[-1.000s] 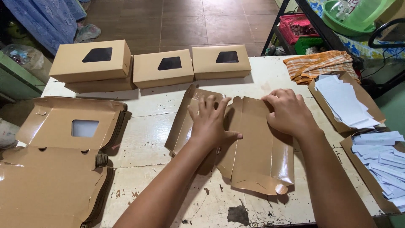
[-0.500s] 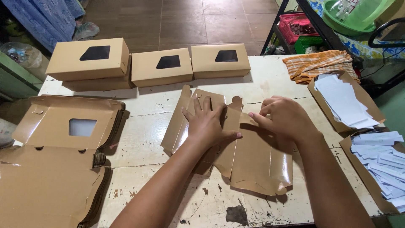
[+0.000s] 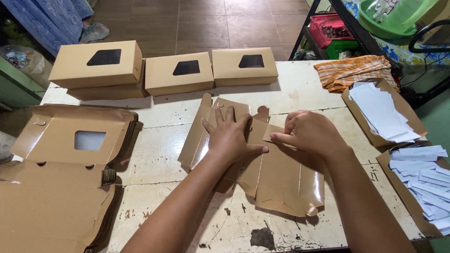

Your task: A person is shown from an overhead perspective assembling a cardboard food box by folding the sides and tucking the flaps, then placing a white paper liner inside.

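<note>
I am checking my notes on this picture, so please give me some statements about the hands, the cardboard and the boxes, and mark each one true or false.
1. The left hand lies flat, fingers spread, on the brown cardboard blank. True.
2. The right hand holds a pair of scissors. False: it holds no tool; its fingers press a flap of the blank.
3. Three folded boxes with dark windows stand in a row at the far side of the table. True, and the left one sits on top of another box.
4. The stack of flat blanks lies to the person's right. False: it lies to the left; open cartons of white paper slips are on the right.
5. An orange striped cloth covers the blank. False: it lies at the far right corner.
</note>
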